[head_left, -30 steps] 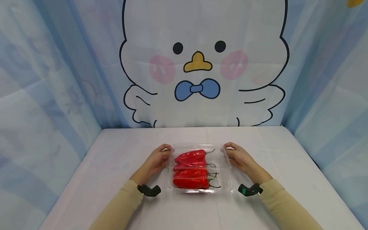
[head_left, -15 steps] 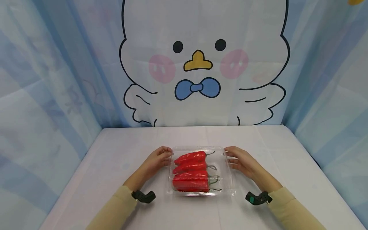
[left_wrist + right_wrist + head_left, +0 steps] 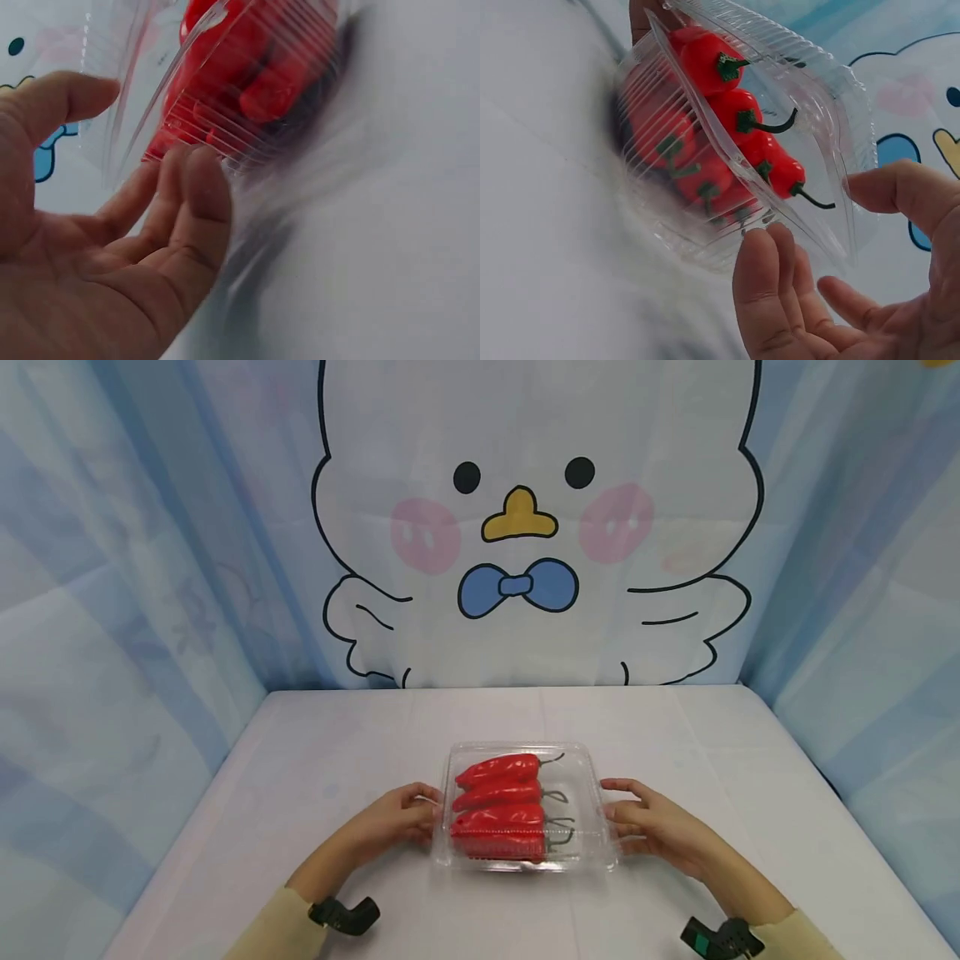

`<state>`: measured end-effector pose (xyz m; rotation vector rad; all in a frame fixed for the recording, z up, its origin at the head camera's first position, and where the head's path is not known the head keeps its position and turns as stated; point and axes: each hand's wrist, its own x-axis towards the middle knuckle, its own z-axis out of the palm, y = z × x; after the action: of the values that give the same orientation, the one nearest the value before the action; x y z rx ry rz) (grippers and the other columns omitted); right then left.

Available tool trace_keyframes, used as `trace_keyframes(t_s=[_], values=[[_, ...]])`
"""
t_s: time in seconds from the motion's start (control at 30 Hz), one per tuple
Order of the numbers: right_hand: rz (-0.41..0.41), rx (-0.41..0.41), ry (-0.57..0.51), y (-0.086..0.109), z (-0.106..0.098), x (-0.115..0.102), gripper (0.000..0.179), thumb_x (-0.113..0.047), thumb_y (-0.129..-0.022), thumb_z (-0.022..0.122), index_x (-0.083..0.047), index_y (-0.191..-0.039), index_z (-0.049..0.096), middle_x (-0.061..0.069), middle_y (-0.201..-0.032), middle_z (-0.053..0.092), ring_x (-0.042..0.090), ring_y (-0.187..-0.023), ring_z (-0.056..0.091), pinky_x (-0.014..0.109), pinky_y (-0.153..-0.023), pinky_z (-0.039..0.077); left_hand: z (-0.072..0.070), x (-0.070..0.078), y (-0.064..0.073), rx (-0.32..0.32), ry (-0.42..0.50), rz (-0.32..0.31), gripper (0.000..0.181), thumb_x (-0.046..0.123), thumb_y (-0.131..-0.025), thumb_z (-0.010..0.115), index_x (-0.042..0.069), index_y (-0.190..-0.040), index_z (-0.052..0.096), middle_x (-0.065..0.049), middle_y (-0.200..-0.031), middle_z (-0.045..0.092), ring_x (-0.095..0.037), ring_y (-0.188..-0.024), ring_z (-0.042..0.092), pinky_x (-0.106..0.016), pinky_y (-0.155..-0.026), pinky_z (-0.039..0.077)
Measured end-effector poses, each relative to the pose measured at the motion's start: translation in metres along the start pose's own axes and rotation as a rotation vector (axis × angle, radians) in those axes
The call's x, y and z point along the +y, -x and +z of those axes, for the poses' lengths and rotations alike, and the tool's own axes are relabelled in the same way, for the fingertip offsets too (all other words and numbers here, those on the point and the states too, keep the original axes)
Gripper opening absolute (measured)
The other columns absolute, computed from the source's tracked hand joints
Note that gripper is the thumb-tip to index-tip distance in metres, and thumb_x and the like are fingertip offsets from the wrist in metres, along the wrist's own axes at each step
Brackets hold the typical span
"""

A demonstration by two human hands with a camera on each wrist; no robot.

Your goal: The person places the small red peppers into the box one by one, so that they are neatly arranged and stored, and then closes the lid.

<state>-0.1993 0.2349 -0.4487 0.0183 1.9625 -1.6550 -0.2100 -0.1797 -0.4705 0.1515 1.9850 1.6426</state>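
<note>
A clear plastic clamshell box (image 3: pixel 588 781) sits in the middle of the white table. Inside lie several red peppers (image 3: pixel 498 768), their green stems pointing right. Both wrist views show a gap between the box's lid (image 3: pixel 862 127) and its base (image 3: pixel 667 232). At the box's left side is my left hand (image 3: pixel 393 822), its thumb (image 3: pixel 90 97) by the lid edge and its fingers loosely bent near the base. My right hand (image 3: pixel 660 831) is at the right side. Its thumb (image 3: pixel 885 187) meets the lid's edge, while the other fingers extend close to the base rim.
A white cloth covers the table (image 3: pixel 360 727). Behind it hangs a curtain (image 3: pixel 517 652) with a cartoon bird, and blue-and-white curtains (image 3: pixel 112 610) close in both sides. Dark devices (image 3: pixel 345 916) are worn on both wrists.
Both hands have slid from the box's far corners along its sides toward me, and the right has spread outward. A ridged edge of the lid has shifted nearer the front over the peppers.
</note>
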Motion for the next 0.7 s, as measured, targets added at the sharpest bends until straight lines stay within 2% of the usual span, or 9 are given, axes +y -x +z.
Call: trace_keyframes(t_s=[0.13,0.23,0.43,0.53,0.7], values=[[0.032,-0.073,0.043,0.013,0.0,0.006,0.069,-0.032,-0.102,0.062,0.0,-0.154,0.03,0.013,-0.115,0.063,0.02,-0.09,0.067,0.033,-0.08,0.062,0.004,-0.001,0.018,-0.117,-0.05,-0.04,0.032,0.026,-0.101,0.063,0.0,-0.119,0.059,-0.007,-0.098,0.066,-0.019,-0.083,0.066,-0.03,-0.076,0.06],[0.035,-0.136,0.056,0.017,0.0,0.01,0.056,-0.028,-0.102,0.061,0.003,-0.145,0.041,0.008,-0.101,0.068,0.016,-0.08,0.069,0.031,-0.074,0.062,0.007,-0.001,0.027,-0.162,-0.065,-0.057,0.024,0.023,-0.102,0.061,0.001,-0.11,0.063,-0.006,-0.091,0.067,-0.017,-0.078,0.066,-0.027,-0.069,0.058],[0.001,-0.249,0.105,0.02,0.001,0.018,0.028,-0.024,-0.102,0.06,0.002,-0.114,0.063,0.003,-0.092,0.073,0.008,-0.067,0.065,0.024,-0.063,0.058,0.016,-0.003,0.033,-0.188,-0.068,-0.064,0.027,0.023,-0.102,0.061,-0.003,-0.104,0.07,-0.003,-0.086,0.072,-0.01,-0.069,0.063,-0.021,-0.058,0.051],[-0.017,-0.293,0.117,0.021,0.003,0.022,0.029,-0.024,-0.103,0.06,0.003,-0.105,0.069,0.002,-0.087,0.075,0.004,-0.064,0.063,0.02,-0.059,0.055,0.019,-0.005,0.035,-0.2,-0.046,-0.059,0.029,0.022,-0.102,0.061,-0.004,-0.102,0.071,-0.001,-0.082,0.073,-0.007,-0.065,0.061,-0.02,-0.055,0.049],[-0.04,-0.336,0.073,0.019,0.003,0.025,0.029,-0.021,-0.104,0.059,0.005,-0.101,0.071,-0.001,-0.082,0.076,0.002,-0.063,0.063,0.018,-0.057,0.054,0.022,-0.006,0.036,-0.189,-0.015,-0.053,0.028,0.021,-0.101,0.06,-0.004,-0.101,0.072,0.001,-0.079,0.073,-0.006,-0.063,0.06,-0.019,-0.053,0.047]])
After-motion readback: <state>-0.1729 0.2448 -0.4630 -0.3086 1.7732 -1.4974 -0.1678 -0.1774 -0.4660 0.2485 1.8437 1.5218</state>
